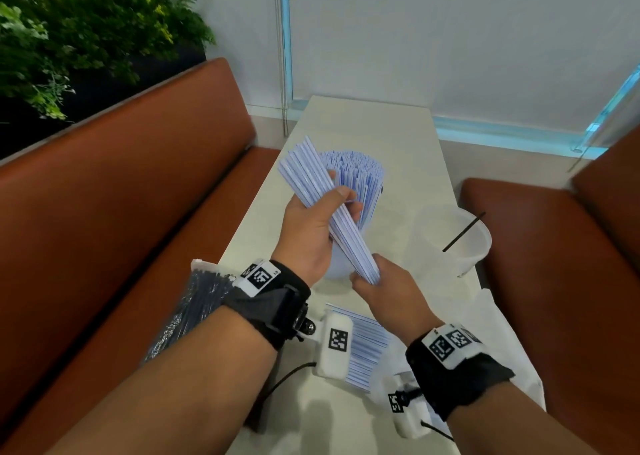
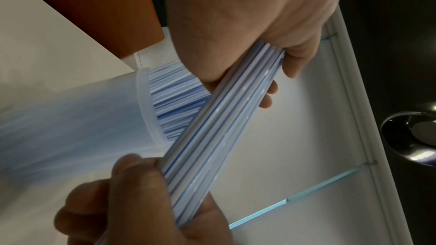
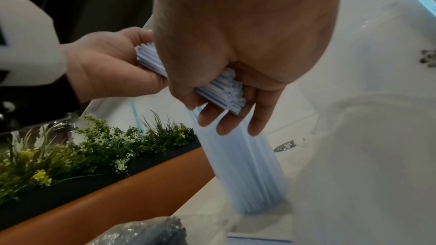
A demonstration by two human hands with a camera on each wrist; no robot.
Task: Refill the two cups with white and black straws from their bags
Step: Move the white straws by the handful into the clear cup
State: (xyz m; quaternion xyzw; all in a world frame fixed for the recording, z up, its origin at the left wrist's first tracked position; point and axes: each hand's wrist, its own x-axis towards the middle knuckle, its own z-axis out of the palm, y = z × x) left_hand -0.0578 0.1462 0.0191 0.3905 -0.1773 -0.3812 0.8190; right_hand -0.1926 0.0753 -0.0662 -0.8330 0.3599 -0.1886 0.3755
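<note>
A bundle of white straws (image 1: 313,184) with thin blue stripes slants above the table. My left hand (image 1: 332,205) grips it round the middle, and my right hand (image 1: 367,281) holds its lower end. In the left wrist view the bundle (image 2: 224,128) runs between both hands. Just behind it stands a clear cup (image 1: 372,177) packed with white straws. A second clear cup (image 1: 481,243) to the right holds one black straw (image 1: 464,231). The bag of black straws (image 1: 194,309) lies under my left forearm.
More white straws (image 1: 370,343) lie flat on the table (image 1: 408,135) near me, beside a crumpled clear bag (image 1: 502,333). Orange benches (image 1: 121,194) flank the narrow table, with plants (image 1: 69,38) behind the left one.
</note>
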